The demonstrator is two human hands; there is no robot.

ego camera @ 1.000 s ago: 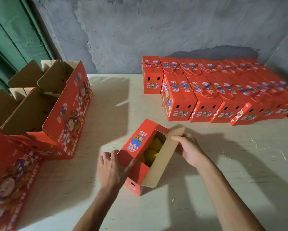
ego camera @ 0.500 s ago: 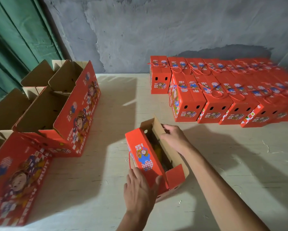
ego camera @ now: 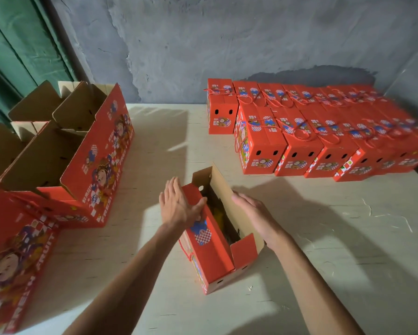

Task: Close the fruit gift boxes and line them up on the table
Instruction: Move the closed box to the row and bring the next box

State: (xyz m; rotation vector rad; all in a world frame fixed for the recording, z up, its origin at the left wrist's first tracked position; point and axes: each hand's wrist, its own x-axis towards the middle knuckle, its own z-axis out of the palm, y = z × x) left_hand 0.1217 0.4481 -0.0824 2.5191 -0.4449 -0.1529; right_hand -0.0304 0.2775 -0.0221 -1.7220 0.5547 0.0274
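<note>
Near the table's (ego camera: 155, 262) front edge, flat left hand (ego camera: 179, 209) and right hand (ego camera: 254, 213), grasping nothing, pressed the open gift box's (ego camera: 210, 257) flaps; folding them shut looked next.

Pale table (ego camera: 336, 250) w/ open gift box (ego camera: 215, 257) at centre; closed red boxes (ego camera: 297, 146) in 2 rows behind-right of it; big open cartons (ego camera: 65, 160) to its left.

Open gift box (ego camera: 215, 247) mid-table (ego camera: 324, 238) between both hands — closed boxes (ego camera: 299, 143) behind right, large cartons (ego camera: 65, 151) left.
</note>
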